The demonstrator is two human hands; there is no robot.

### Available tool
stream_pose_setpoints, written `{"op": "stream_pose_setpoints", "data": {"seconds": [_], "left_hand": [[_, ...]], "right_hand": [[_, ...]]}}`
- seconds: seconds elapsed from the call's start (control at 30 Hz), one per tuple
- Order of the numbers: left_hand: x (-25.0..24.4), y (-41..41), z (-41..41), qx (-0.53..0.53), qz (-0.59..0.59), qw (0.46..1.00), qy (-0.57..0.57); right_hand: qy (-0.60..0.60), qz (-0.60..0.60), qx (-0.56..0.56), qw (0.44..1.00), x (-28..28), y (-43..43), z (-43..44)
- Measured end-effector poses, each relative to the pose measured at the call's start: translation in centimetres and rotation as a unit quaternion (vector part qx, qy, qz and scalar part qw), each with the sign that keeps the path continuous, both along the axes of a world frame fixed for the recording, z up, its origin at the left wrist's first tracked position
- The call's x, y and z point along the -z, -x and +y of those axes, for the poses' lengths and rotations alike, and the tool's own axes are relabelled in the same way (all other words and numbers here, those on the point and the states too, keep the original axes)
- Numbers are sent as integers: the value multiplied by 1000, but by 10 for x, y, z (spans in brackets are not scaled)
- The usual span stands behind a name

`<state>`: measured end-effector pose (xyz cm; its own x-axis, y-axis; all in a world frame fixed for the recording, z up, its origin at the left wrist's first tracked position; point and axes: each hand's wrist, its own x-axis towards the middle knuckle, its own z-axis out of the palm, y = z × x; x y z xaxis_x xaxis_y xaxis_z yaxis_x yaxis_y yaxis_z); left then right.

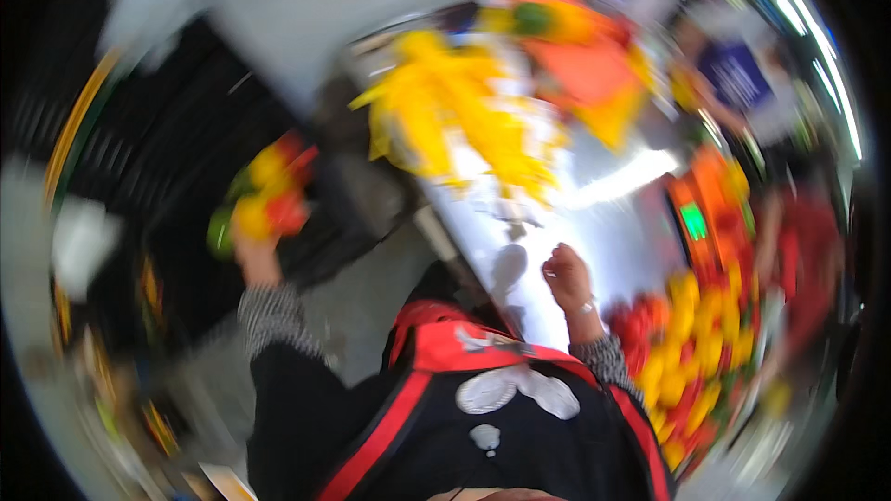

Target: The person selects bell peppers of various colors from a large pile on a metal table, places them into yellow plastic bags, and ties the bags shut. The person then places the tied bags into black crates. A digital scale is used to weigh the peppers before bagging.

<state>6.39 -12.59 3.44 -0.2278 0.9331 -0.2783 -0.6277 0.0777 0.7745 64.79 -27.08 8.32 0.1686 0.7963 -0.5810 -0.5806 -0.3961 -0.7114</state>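
Observation:
My left hand [257, 250] grips a bunch of red, yellow and green bell peppers [270, 184], probably a pack, though blur hides any wrapping. It is held out to the left, above a dark crate or container [174, 153]. My right hand [569, 280] is curled over the shiny metal table [480, 243], with nothing visible in its fingers. On the table beyond it lies a pile of yellow plastic bags or netting [452, 104]. To the right of my right hand are loose red and yellow peppers [689, 355].
An orange scale [717, 209] with a lit green display stands at the table's right side. Orange and yellow material [585, 76] lies at the far end. Two people, one in a dark red top [811, 250] and another in a light top [738, 76], are across the table.

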Motion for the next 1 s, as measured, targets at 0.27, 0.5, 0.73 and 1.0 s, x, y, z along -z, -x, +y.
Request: {"op": "stream_pose_setpoints", "data": {"seconds": [0.27, 0.5, 0.73, 1.0], "left_hand": [[61, -87, 83, 34, 374, 890, 259], [2, -170, 107, -129, 677, 642, 337], [-111, -402, 149, -126, 726, 659, -146], [-73, -735, -51, 482, 397, 629, -463]], "right_hand": [[124, -12, 232, 965, -44, -39, -61], [131, -33, 292, 947, -43, -48, -153], [73, -129, 372, 916, -58, -86, -239], [73, -238, 515, 820, -75, -127, -392]]}}
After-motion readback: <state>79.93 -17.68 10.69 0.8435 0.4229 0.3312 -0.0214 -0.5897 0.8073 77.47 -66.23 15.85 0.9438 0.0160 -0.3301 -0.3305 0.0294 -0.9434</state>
